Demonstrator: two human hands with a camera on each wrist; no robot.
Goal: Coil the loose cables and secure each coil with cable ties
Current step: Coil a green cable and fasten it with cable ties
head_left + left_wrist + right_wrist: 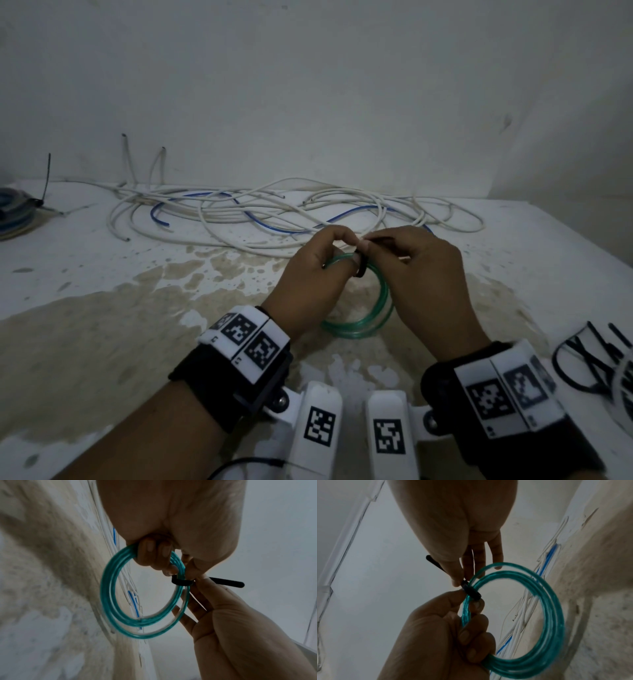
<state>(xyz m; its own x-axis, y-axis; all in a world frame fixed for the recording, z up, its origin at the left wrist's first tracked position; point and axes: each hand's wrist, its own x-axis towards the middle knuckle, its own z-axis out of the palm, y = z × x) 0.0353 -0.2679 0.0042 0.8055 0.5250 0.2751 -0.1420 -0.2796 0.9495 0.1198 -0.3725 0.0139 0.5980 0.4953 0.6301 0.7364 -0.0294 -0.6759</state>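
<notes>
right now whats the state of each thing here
green coil: coiled, held off the table
black tie: looped round the coil, tail sticking out
left hand: grips the coil
right hand: pinches the tie
white cables: loose, tangled
spare ties: lying on the table

A bare, dim utility or workshop corner, not a furnished room. A rough white-painted work surface (102, 274) with large patches of worn, tan, flaking paint meets a plain, scuffed white wall (308, 85). Loose white and blue electrical cables (260, 212) sprawl in a tangle along the back by the wall. A bundle of black cable ties (589, 363) lies at the right edge, and a tied blue coil (13, 205) sits far left.
</notes>
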